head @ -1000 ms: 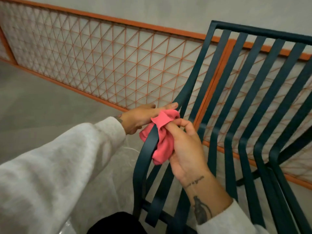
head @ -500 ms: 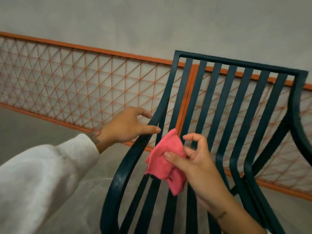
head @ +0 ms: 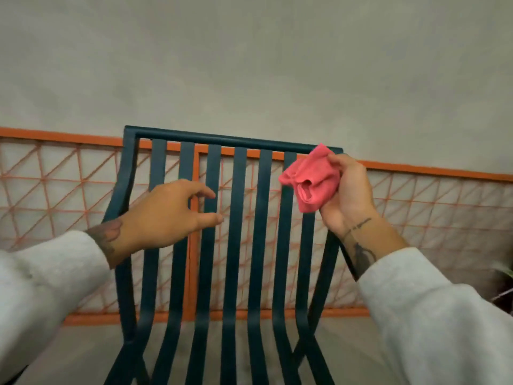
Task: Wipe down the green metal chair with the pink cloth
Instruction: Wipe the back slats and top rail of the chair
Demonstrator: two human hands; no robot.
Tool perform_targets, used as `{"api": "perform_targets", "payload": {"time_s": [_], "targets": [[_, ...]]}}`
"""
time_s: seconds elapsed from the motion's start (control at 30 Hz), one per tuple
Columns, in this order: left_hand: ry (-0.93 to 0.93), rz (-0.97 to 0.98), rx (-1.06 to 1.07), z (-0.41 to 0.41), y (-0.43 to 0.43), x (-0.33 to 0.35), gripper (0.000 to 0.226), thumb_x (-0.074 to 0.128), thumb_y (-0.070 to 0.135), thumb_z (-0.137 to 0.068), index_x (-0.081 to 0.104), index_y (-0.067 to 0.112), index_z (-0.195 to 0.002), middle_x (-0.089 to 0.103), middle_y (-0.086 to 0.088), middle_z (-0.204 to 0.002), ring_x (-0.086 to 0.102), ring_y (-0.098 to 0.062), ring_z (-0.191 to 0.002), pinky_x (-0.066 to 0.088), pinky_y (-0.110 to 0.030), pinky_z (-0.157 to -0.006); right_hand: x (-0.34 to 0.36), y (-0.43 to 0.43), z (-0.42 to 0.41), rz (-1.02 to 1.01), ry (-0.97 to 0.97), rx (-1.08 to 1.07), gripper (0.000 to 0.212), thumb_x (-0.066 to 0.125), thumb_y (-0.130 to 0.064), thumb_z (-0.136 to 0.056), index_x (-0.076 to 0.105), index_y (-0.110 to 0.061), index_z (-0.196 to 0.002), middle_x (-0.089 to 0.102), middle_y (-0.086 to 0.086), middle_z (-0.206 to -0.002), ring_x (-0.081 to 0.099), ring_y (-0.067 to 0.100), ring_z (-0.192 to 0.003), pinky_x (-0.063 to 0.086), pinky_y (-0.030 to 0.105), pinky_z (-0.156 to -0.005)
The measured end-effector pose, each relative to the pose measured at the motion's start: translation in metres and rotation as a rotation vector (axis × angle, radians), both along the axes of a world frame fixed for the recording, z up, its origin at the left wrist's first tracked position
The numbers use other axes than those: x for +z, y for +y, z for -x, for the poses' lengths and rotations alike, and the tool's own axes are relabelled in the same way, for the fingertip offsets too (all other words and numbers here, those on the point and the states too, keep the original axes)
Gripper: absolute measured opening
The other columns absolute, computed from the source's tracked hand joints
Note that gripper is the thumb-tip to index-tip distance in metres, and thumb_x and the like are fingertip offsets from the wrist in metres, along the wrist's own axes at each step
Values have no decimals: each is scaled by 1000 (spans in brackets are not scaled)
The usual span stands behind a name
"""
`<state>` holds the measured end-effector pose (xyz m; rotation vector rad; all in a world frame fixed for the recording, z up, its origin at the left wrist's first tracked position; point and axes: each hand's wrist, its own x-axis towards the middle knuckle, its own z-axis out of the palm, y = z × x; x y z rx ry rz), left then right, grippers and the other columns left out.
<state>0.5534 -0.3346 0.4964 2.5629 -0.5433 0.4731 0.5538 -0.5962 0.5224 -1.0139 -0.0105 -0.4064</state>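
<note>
**Cloth up at the backrest corner, plenty of metal left to miss**

Squarely facing the green metal chair (head: pixel 240 207), slats dropping from the backrest and curving into the seat. Biggest worry, judging by the build: narrow slats with open gaps between, so easy to skim the fronts and skip the edges, the backs and the top rail (head: pixel 222 138). Looks a light frame too; could rock or slide under a hard push with nothing bracing it.

Out in front of the left-side slats, the left hand (head: pixel 166 215), fingers loosely curved and spread, thumb apart, holding nothing. Touching the metal or just short of it, cannot tell. Up at the top right corner of the backrest, the right hand (head: pixel 349 195), fingers curled firmly round the pink cloth (head: pixel 311 182). Bunched into a wad, overlapping the right end of the top rail; pressed on or just in front, hard to call. Wadded like that, likely to offer little face to the metal and leave streaks, or to snag between slats and slip free.

Now the setting. Behind everything, a plain mottled grey wall (head: pixel 249 65). Across it, behind the chair, an orange-framed mesh railing (head: pixel 430 207) in a diamond pattern. Underfoot, smooth grey floor (head: pixel 83 351). Pale grey sleeves (head: pixel 41 287) on both arms. At the far right edge, a sliver of something leafy, too cut off to name.
</note>
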Motion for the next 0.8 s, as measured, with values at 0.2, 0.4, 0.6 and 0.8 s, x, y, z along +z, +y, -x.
{"api": "perform_targets", "payload": {"time_s": [0.2, 0.4, 0.6, 0.8], "targets": [[-130, -13, 8, -82, -60, 52, 57, 64, 43, -88, 50, 22, -139, 45, -1, -146, 40, -19, -135, 31, -33, -110, 34, -68, -46, 42, 39, -134, 25, 62, -21, -91, 66, -7, -111, 72, 9, -106, 69, 24, -105, 53, 42, -98], [-72, -357, 187, -150, -52, 89, 77, 56, 38, -92, 17, 16, -154, 20, -12, -160, 15, -31, -148, 17, -50, -119, 89, -56, -90, 522, -75, -318, 18, 62, -23, -96, 64, -22, -114, 73, -7, -78, 68, 12, -64, 54, 23, -53], [101, -386, 192, -170, -46, 91, 84, 51, 39, -71, 29, 14, -148, 37, -10, -150, 24, -31, -144, 20, -50, -118, 71, 37, -166, 1439, -156, -63, 22, 52, -29, -98, 62, -32, -117, 63, -9, -115, 56, 13, -111, 42, 38, -105], [168, -355, 146, -173, -41, 96, 71, 71, 21, -71, 43, 13, -136, 47, -11, -136, 37, -32, -133, 24, -50, -116, 52, 49, -182, 1830, -209, -212, 40, 43, -44, -101, 51, -22, -133, 58, -2, -123, 52, 22, -113, 32, 40, -102]]}}
